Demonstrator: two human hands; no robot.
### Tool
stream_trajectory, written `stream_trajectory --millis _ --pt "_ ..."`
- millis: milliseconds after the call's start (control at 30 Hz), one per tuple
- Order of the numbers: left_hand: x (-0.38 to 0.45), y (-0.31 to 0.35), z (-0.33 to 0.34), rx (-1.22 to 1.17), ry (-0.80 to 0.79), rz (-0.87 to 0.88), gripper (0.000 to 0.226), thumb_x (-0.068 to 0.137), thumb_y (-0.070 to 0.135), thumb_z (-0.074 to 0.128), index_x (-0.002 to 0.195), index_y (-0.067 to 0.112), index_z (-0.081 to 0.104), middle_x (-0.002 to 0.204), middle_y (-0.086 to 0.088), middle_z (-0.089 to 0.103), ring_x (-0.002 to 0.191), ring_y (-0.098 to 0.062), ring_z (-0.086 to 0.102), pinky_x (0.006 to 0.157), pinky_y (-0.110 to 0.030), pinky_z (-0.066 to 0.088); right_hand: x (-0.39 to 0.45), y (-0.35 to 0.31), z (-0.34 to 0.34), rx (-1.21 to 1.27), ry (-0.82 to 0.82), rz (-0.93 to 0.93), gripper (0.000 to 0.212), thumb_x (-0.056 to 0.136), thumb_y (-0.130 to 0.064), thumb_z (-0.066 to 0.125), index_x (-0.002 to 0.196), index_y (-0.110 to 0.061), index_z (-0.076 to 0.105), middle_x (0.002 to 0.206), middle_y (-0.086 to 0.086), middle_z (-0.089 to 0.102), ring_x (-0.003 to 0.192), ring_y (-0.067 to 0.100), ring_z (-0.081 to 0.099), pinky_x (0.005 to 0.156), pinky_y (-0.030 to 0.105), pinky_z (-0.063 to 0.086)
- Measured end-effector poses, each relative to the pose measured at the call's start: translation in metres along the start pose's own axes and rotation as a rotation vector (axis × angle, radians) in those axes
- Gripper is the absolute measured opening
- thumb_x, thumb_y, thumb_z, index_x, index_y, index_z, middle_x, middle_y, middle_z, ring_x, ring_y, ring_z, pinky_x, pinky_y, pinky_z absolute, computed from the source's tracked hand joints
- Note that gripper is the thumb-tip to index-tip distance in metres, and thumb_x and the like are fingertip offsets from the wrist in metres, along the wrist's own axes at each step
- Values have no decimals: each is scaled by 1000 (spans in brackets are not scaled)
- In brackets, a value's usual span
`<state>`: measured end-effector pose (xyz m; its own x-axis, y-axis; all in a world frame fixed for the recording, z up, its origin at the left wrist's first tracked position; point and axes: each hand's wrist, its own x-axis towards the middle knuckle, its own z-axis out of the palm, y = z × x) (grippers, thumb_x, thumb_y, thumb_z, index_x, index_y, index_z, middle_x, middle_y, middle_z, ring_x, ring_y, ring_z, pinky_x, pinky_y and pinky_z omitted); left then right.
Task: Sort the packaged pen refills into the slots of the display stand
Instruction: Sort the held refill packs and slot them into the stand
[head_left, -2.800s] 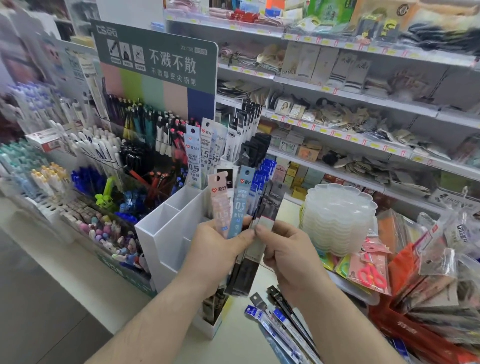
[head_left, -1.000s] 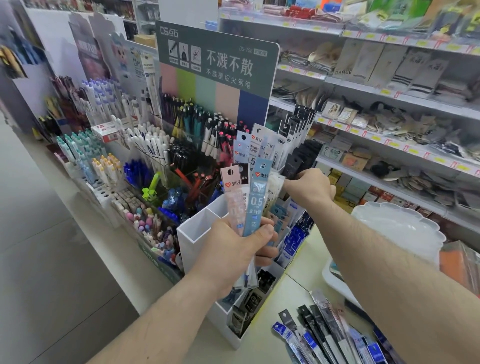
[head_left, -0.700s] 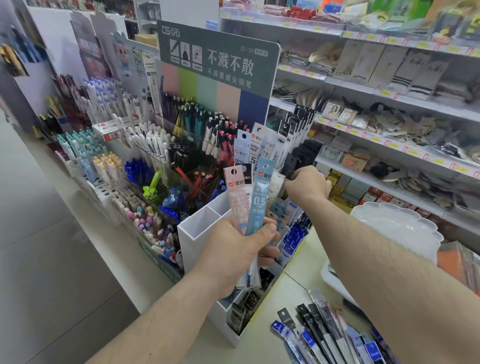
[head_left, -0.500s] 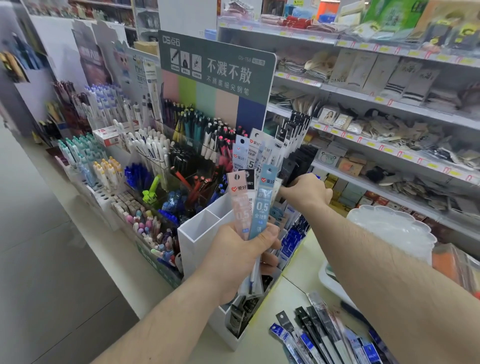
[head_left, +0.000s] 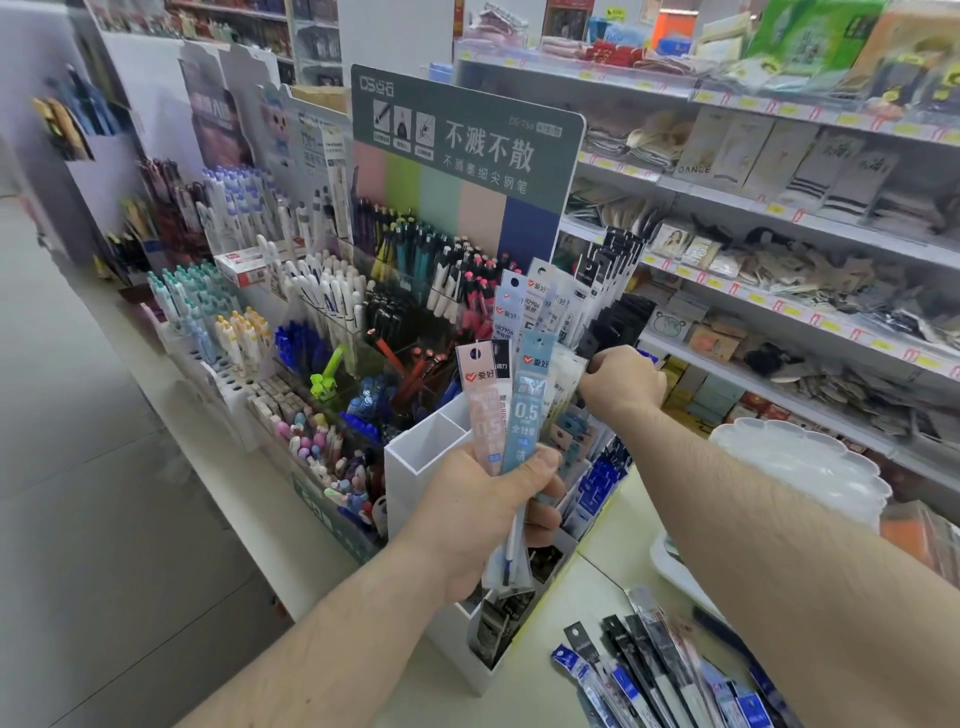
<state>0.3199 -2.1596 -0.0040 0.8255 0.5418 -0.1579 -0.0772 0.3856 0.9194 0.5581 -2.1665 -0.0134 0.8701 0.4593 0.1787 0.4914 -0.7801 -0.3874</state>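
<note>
My left hand (head_left: 480, 512) grips a fan of packaged pen refills (head_left: 514, 415), a pink pack and a light blue 0.5 pack in front. It holds them in front of the white display stand (head_left: 415, 457), whose near slots are empty. My right hand (head_left: 621, 384) reaches over the stand's far side, fingers curled around a black refill pack (head_left: 610, 325) standing in a back slot. More refill packs (head_left: 540, 306) stand upright in the slots behind. A loose pile of refill packs (head_left: 649, 670) lies on the counter at lower right.
Tiered pen displays (head_left: 322, 312) and a green signboard (head_left: 462, 150) stand to the left of and behind the stand. Store shelves (head_left: 779, 270) with small goods run along the right. A stack of clear scalloped plastic trays (head_left: 800, 467) sits on the counter at right.
My right hand left the fan in my left hand, carried a black pack to the stand's back slots and has lowered slightly there. My left hand has kept still with its fan.
</note>
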Motion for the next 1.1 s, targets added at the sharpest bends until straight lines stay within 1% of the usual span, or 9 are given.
stream_trajectory --millis 233,367,467,600,667,800,900,1000,1100 --pt "-5 2 -4 -51 -49 -55 20 86 22 67 96 5 66 64 -1 67 48 -13 60 47 -25 52 -10 3 -15 59 9 71 15 88 -37 66 82 -24 71 73 -7 64 74 18 55 87 38 38" --pt "-6 1 -4 -67 -115 -118 22 79 25 69 91 6 67 63 -1 65 47 -12 57 46 -24 50 -49 1 -47 540 143 69 15 88 -27 67 74 -24 72 66 -13 68 70 8 62 74 34 52" --pt "-7 -1 1 -107 -165 -183 21 80 23 70 91 6 66 62 -1 64 46 -11 56 45 -22 50 -100 -2 -69 919 -47 66 14 86 -23 74 71 -22 73 53 -14 62 51 -2 56 60 26 43" --pt "-6 -9 5 -21 -264 -210 8 94 8 64 87 8 64 61 -1 61 45 -11 54 44 -22 48 -155 1 -72 960 -431 -19 22 84 -28 78 77 -7 74 63 -1 62 50 7 49 48 18 38" --pt "-7 -12 6 14 -322 -206 4 93 8 66 95 5 64 68 -3 64 52 -13 59 50 -24 50 -167 4 -70 976 -464 -6 18 88 -15 75 71 -8 75 62 5 63 48 11 50 45 20 40" --pt "-10 -15 5 -138 -383 -274 30 94 8 51 121 0 59 96 -18 74 77 -28 72 67 -35 59 -173 19 -73 997 -416 77 20 93 -17 69 94 3 70 82 13 74 64 26 66 61 35 55" --pt "-10 -17 1 -182 -386 -303 32 97 10 45 126 -1 56 111 -24 72 95 -35 73 76 -40 61 -176 31 -76 1137 -372 146 24 93 -29 63 87 -6 66 79 17 72 64 34 58 61 43 51" --pt "-9 -19 -1 -84 -309 -276 33 96 18 54 124 1 58 116 -22 72 104 -38 71 85 -45 61 -179 41 -79 1189 -309 122 26 82 -41 61 69 -19 65 61 2 59 53 16 46 52 29 41" --pt "-9 -24 2 37 -278 -228 41 86 26 64 120 2 66 109 -20 74 97 -34 72 82 -43 62 -186 42 -75 1213 -393 24 20 81 -39 62 72 -27 75 60 -4 63 50 9 48 46 20 41"
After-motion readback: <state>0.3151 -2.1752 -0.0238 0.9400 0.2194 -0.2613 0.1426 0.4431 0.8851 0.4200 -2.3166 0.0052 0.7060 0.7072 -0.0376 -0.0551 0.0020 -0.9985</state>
